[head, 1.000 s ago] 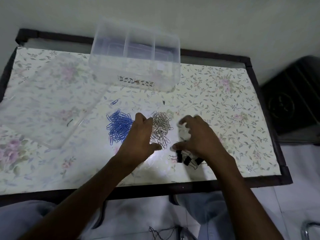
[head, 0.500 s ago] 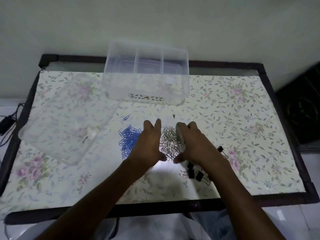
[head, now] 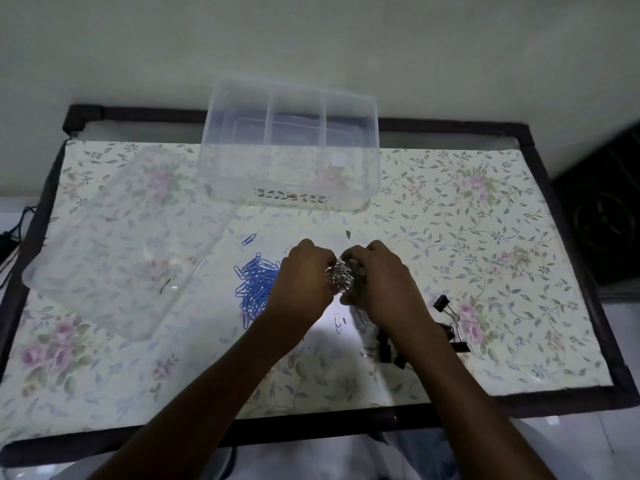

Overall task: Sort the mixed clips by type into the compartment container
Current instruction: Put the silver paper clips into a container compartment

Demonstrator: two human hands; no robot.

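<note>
Silver paper clips [head: 341, 277] now gathered into a bunch and cupped between left hand [head: 304, 282] and right hand [head: 379, 282], blue paper clips [head: 256, 287] piled just left, black binder clips [head: 388, 346] right, compartment container [head: 289, 147] beyond

One compartment container [head: 289, 174], three compartments; one clear lid [head: 114, 244]; two hands [head: 304, 278]; clips too many to count.

Container [head: 289, 161] stands at the table's [head: 485, 358] rear centre; lid [head: 114, 244] lies left; paper clips [head: 256, 285] centre; binder clips [head: 446, 327] right.
</note>
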